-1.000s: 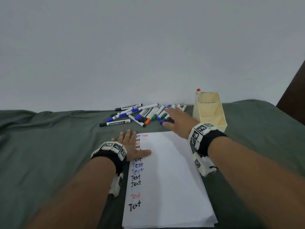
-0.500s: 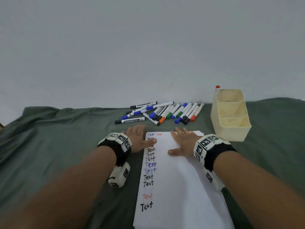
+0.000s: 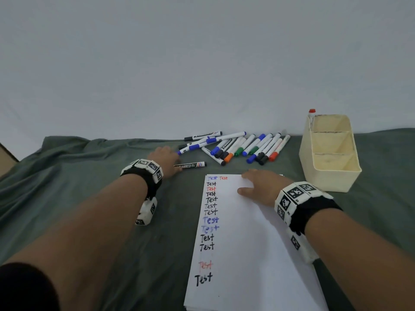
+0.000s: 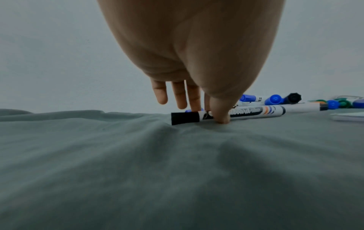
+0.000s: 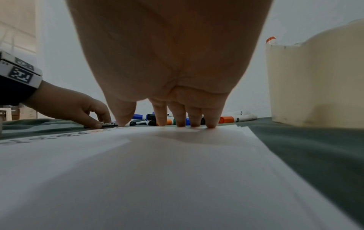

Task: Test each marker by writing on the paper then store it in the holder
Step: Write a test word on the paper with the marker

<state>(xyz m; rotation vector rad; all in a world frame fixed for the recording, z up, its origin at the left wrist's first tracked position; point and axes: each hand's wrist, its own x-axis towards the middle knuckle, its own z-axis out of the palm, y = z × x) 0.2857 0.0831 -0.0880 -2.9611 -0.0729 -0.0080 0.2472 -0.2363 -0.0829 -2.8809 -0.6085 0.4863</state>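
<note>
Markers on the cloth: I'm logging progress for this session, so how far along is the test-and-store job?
Early on. Done: the paper carries a column of "Test" marks, and one red-capped marker stands in the holder. In hand: the left hand is pinching a black-capped marker lying on the cloth, not yet lifted; the right hand presses the paper flat. Left: the marker pile awaits testing.
</note>
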